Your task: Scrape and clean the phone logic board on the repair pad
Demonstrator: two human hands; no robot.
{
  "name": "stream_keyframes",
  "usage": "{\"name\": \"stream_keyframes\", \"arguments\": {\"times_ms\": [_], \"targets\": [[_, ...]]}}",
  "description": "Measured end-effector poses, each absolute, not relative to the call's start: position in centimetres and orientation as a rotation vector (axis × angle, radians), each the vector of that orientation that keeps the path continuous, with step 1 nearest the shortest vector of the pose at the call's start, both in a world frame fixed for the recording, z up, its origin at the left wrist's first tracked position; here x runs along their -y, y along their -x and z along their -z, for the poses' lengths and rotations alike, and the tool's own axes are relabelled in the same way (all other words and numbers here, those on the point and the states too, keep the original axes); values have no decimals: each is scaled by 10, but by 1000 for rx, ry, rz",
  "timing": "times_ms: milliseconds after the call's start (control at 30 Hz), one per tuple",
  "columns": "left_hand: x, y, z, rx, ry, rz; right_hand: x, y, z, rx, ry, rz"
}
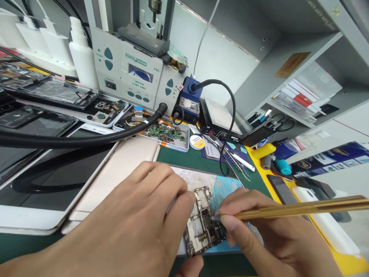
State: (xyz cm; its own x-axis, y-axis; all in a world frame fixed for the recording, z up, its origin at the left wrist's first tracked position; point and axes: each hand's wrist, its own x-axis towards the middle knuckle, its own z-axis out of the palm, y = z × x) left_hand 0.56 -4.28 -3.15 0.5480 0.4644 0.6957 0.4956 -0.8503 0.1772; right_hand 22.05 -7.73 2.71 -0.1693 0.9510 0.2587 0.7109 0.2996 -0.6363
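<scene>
A phone circuit board [203, 223] is tilted over a white and light-blue sheet [227, 186] on the green mat. My left hand [150, 207] grips the board's left edge, fingers curled behind it and the thumb near its lower corner. Between the thumb and fingers of my right hand [253, 227] is a slim gold-handled tool [300, 207] with a grey, blade-like tip. That tip meets or hovers just over the dark chip area in the board's middle; contact cannot be made out. My left hand hides part of the board's left side.
A hot-air station [129, 73] stands at the back, its black hose [86, 140] crossing leftward over tablets [66, 184]. Behind the sheet are a tray of board scraps [175, 144], a round tin [197, 142] and tweezers [235, 161]. Phones [282, 188] lie at right.
</scene>
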Motion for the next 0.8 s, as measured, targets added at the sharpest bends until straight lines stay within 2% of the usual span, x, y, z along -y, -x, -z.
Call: {"name": "stream_keyframes", "arguments": {"times_ms": [800], "targets": [[42,-8,35,825,2673,1215,79,-227,-47,2204,1687,-659]]}}
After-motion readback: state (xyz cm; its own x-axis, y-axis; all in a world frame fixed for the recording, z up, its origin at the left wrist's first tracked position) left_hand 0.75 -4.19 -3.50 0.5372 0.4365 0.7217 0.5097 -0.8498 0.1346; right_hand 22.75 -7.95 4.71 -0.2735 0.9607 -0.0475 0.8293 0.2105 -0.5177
